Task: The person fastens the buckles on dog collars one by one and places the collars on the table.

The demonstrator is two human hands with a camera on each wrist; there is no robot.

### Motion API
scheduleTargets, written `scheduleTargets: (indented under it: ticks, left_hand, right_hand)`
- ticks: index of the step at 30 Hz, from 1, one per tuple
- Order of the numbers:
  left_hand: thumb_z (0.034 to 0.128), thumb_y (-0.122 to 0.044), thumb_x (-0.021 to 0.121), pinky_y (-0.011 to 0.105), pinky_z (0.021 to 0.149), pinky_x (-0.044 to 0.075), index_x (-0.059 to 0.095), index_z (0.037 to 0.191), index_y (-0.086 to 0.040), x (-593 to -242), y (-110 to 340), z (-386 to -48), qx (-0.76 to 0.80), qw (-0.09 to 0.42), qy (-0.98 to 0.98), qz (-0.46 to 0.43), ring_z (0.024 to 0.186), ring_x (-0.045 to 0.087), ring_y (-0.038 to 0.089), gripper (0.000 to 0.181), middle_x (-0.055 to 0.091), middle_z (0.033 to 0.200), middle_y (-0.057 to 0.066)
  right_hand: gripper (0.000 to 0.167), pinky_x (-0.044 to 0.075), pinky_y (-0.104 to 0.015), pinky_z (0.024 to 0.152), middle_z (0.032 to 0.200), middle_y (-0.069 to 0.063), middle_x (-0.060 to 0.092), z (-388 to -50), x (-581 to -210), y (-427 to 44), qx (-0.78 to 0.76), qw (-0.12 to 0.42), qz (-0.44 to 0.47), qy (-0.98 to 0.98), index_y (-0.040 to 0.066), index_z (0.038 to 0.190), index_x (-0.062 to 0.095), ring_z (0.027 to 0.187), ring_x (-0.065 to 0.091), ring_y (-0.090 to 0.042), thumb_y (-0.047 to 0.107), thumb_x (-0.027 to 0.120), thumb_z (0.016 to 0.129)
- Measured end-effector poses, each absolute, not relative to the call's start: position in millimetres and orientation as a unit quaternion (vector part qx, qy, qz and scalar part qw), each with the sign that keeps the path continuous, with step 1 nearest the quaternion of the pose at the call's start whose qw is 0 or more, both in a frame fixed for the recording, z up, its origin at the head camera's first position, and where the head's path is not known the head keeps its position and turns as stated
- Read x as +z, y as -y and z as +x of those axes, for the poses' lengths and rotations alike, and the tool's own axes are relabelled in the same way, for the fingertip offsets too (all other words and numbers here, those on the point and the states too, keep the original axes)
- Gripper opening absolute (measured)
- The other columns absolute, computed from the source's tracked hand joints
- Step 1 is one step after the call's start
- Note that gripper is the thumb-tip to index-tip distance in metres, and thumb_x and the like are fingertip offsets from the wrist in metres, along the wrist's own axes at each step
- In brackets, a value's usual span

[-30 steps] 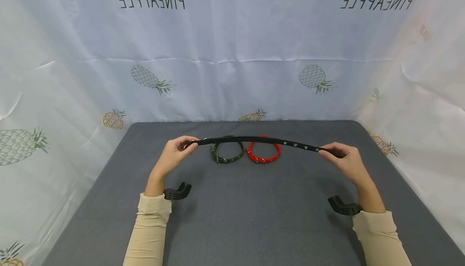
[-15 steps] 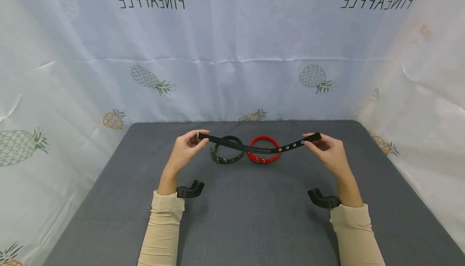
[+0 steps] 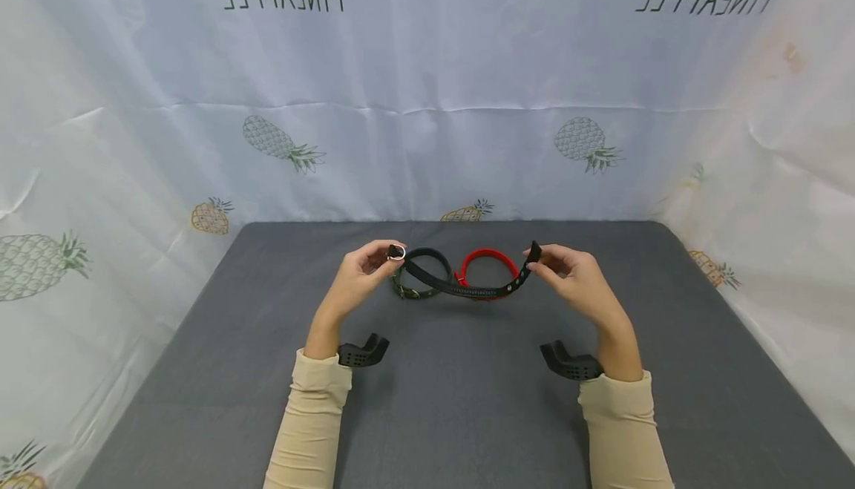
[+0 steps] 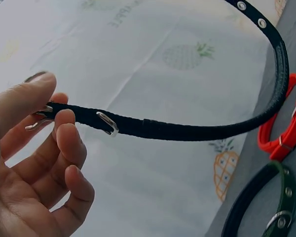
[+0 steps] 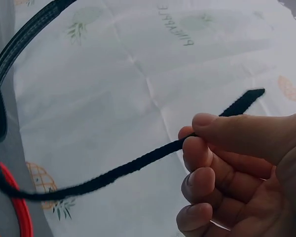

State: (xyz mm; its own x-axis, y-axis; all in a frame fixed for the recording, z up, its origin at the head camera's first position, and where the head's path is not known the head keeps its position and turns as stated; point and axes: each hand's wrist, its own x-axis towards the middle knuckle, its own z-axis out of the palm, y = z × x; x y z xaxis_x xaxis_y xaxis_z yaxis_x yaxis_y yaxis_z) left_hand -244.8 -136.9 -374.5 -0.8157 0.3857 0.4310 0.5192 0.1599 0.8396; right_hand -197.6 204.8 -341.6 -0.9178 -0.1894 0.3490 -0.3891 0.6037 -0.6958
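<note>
A black buckled collar sags in a curve between the two hands, above the table. My left hand pinches its buckle end; in the left wrist view the metal buckle sits at the fingertips and a metal loop lies further along the strap. The right hand pinches the strap near its pointed tip, which sticks out past the thumb. Metal eyelets line that half. Behind the black collar lie a dark green collar and a red collar, both buckled into rings.
A grey-covered table spreads under the hands. White curtain printed with pineapples hangs behind it and at both sides. Each wrist wears a black camera mount.
Both hands have moved toward each other. The black collar, nearly straight one second ago, now bends downward in the middle, and its ends point up.
</note>
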Motion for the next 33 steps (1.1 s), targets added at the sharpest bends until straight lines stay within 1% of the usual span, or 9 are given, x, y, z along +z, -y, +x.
scheduleTargets:
  ticks: [7,13,15,18,20,24,27,31,33]
  left_hand:
    - [0.0949,-0.006,0.059,0.02,0.073,0.053,0.06,0.12,0.006,-370.5,125.4,-238.3,-0.573,0.038,0.757,-0.313,0.084,0.062,-0.007,0.028,0.063,0.101,0.026]
    - [0.0936,-0.013,0.063,0.019,0.074,0.047,0.064,0.117,0.003,-368.0,112.8,-234.0,-0.562,0.086,0.756,-0.324,0.084,0.053,-0.002,0.028,0.063,0.102,0.016]
    - [0.0936,-0.018,0.063,0.018,0.074,0.045,0.064,0.117,0.004,-367.6,108.5,-232.6,-0.57,0.091,0.746,-0.331,0.082,0.05,0.0,0.031,0.062,0.101,0.011]
    - [0.0945,-0.022,0.061,0.017,0.077,0.05,0.06,0.117,0.008,-366.7,102.6,-230.2,-0.604,0.06,0.712,-0.351,0.086,0.058,-0.003,0.038,0.064,0.101,0.006]
    - [0.0941,-0.027,0.061,0.016,0.08,0.053,0.057,0.117,0.011,-366.2,99.7,-228.4,-0.62,0.038,0.696,-0.361,0.088,0.063,-0.005,0.045,0.064,0.099,0.008]
    - [0.0918,-0.038,0.06,0.02,0.079,0.055,0.056,0.116,0.011,-366.4,94.9,-225.8,-0.623,0.026,0.685,-0.377,0.087,0.066,-0.005,0.055,0.063,0.094,0.025]
    - [0.0919,-0.039,0.06,0.022,0.074,0.054,0.059,0.113,0.007,-366.6,92.3,-224.6,-0.612,0.028,0.693,-0.38,0.083,0.067,0.002,0.05,0.063,0.092,0.026]
    - [0.0927,-0.035,0.061,0.022,0.072,0.054,0.062,0.11,0.003,-365.6,90.1,-223.2,-0.604,0.03,0.7,-0.38,0.081,0.066,0.029,0.042,0.064,0.09,0.022]
    - [0.0927,-0.037,0.06,0.022,0.071,0.053,0.062,0.109,0.002,-365.2,89.7,-222.7,-0.6,0.035,0.702,-0.381,0.081,0.065,0.032,0.042,0.063,0.09,0.021]
  right_hand:
    - [0.021,0.045,-0.019,0.058,0.088,-0.019,0.071,-196.8,-340.1,-192.9,0.412,0.129,0.173,0.885,-0.005,0.106,0.069,0.066,0.054,0.008,0.004,0.069,0.087]
    - [0.015,0.044,-0.019,0.057,0.075,-0.009,0.065,-198.2,-343.6,-184.6,0.421,0.158,0.214,0.867,-0.001,0.096,0.072,0.063,0.049,0.001,0.001,0.074,0.081]
    - [0.014,0.044,-0.018,0.059,0.077,-0.007,0.062,-199.8,-345.3,-180.8,0.431,0.174,0.235,0.854,0.0,0.093,0.073,0.065,0.049,0.0,0.0,0.075,0.079]
    - [0.013,0.045,-0.016,0.065,0.085,-0.008,0.063,-200.4,-346.9,-174.8,0.445,0.18,0.254,0.839,0.002,0.09,0.072,0.071,0.05,0.002,0.001,0.076,0.078]
    - [0.012,0.048,-0.014,0.07,0.093,-0.011,0.064,-200.0,-347.1,-171.2,0.457,0.167,0.256,0.835,0.001,0.09,0.071,0.076,0.052,0.005,0.001,0.076,0.079]
    - [0.012,0.053,-0.016,0.074,0.098,-0.016,0.067,-197.6,-345.5,-166.0,0.479,0.108,0.242,0.837,0.0,0.095,0.067,0.081,0.059,0.008,0.002,0.071,0.084]
    - [0.014,0.054,-0.02,0.072,0.093,-0.014,0.069,-196.1,-343.7,-162.8,0.485,0.072,0.239,0.838,-0.001,0.099,0.066,0.077,0.063,0.001,0.004,0.069,0.087]
    - [0.015,0.055,-0.024,0.069,0.086,-0.014,0.069,-195.6,-343.3,-157.9,0.496,0.05,0.257,0.828,-0.001,0.101,0.067,0.073,0.066,-0.008,0.005,0.069,0.087]
    - [0.016,0.056,-0.026,0.068,0.087,-0.017,0.069,-196.0,-343.6,-155.5,0.501,0.042,0.263,0.823,-0.001,0.101,0.068,0.073,0.067,-0.01,0.006,0.07,0.087]
